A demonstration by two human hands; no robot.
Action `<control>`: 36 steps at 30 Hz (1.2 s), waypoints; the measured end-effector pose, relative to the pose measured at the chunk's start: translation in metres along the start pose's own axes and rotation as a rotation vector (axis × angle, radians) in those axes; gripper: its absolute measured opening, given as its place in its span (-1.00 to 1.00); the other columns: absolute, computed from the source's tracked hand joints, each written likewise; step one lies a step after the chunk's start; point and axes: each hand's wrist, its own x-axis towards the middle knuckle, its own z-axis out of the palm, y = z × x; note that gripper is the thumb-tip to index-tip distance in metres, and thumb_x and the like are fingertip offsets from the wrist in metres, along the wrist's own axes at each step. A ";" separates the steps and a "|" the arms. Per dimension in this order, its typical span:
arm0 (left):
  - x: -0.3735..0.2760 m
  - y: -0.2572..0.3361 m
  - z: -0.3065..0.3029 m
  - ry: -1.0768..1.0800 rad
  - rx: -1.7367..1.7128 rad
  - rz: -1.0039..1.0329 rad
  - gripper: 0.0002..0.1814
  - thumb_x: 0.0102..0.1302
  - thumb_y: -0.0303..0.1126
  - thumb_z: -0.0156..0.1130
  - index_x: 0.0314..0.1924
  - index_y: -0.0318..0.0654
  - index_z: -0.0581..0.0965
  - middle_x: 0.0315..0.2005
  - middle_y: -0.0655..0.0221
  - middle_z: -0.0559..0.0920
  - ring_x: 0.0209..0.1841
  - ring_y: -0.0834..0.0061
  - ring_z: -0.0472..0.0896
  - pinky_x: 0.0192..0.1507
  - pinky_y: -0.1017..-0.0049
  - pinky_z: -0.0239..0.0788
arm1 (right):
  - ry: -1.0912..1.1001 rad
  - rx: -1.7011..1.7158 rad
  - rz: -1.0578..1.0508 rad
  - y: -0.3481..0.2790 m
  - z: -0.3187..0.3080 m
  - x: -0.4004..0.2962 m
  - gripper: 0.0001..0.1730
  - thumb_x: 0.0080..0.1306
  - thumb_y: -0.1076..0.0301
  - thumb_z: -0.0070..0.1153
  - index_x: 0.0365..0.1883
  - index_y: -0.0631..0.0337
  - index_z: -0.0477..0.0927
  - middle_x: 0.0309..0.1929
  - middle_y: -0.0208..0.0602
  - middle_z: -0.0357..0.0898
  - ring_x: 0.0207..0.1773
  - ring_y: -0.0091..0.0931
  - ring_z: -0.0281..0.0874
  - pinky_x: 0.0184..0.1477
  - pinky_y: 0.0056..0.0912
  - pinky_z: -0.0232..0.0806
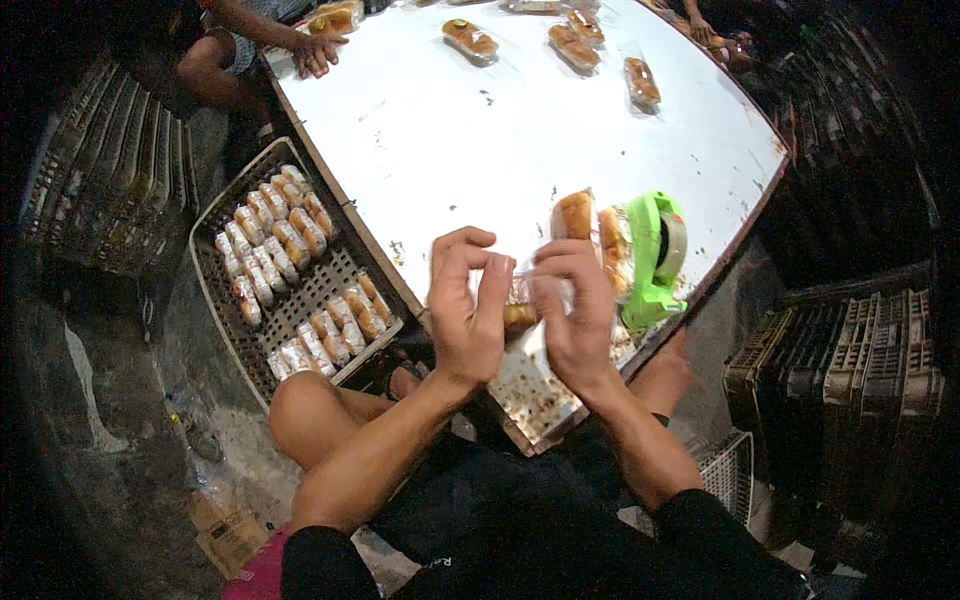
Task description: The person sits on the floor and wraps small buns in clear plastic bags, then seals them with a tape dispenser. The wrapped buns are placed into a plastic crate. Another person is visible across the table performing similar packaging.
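My left hand (466,307) and my right hand (574,315) are raised over the near corner of the white table (480,150), fingers curled. Between them lies a wrapped bread roll (520,304) in printed clear film. Whether either hand grips its wrapper is hidden by the fingers and blur. Just beyond my right hand are a wrapped bread roll (576,216) and another wrapped roll (615,247). Right beside these stands a green tape dispenser (646,262) with a roll of tape in it.
A plastic crate (300,319) with rows of wrapped rolls stands left of the table. Several wrapped rolls (470,41) lie at the far side. A co-worker's hand (317,54) rests at the far left edge, another's hand (702,31) at the far right. Stacked crates (847,352) stand right.
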 end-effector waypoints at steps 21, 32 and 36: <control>0.001 0.069 0.017 0.064 -0.155 -0.071 -0.69 0.52 -0.23 0.10 -0.33 -0.31 0.47 -0.56 0.51 0.45 -0.50 0.76 0.34 -0.47 0.66 0.20 | 0.222 0.729 0.110 -0.062 -0.024 -0.004 -0.86 0.59 0.30 -0.24 -0.04 0.17 0.25 -0.23 -0.03 0.63 -0.18 -0.38 0.61 0.00 -0.27 0.48; -0.032 0.050 0.001 -0.054 0.052 -0.034 -0.69 0.47 -0.25 0.16 -0.03 -0.39 0.49 -0.20 0.24 0.53 -0.08 0.41 0.50 0.00 0.39 0.36 | 0.227 0.498 0.146 -0.064 0.002 0.006 -0.85 0.58 0.29 -0.16 -0.09 0.19 0.32 -0.18 -0.12 0.65 -0.07 -0.45 0.58 -0.05 -0.37 0.44; -0.016 0.047 -0.008 -0.010 -0.030 -0.048 -0.73 0.50 -0.27 0.13 -0.22 -0.39 0.55 -0.38 0.30 0.56 -0.26 0.49 0.54 -0.13 0.49 0.38 | 0.352 0.310 0.256 -0.068 0.011 0.011 -0.75 0.52 0.38 -0.09 0.05 0.33 0.46 0.05 -0.14 0.56 0.00 -0.49 0.52 0.08 -0.34 0.39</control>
